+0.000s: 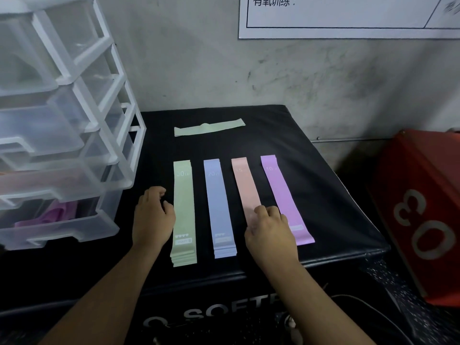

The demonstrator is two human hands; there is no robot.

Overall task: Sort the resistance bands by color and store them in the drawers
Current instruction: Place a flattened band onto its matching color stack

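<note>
While four stacks of resistance bands lay side by side on the black padded top (pixel 323 175), both hands were down among them. Order, left to right: green stack (pixel 184 210), blue stack (pixel 220 207), peach stack (pixel 245 185), purple stack (pixel 283 195), all lengthwise and apart from one another. A single green band (pixel 209 127) lay crosswise further back, near the wall.

Left hand (pixel 151 217): back upward, just beside the green stack's left edge, fingers loosely curled and holding nothing. Contact between thumb and stack could not be confirmed.

Right hand (pixel 271 235): back upward over the near end of the peach stack, fingers bent, tips down on the peach surface. That end was hidden under the hand, so a grip versus a mere press could not be told.

Printed figures on the bands' far ends were faint; the peach one was hard to read.

Clear drawer unit (pixel 104 125) stood at the left, cut off by the frame edge. Through its bottom drawer a purple band (pixel 49 216) showed, blurred; a pinkish tint showed in the drawer above. A red box (pixel 423 220) sat at right and a wall poster (pixel 348 16) above, both cropped.
</note>
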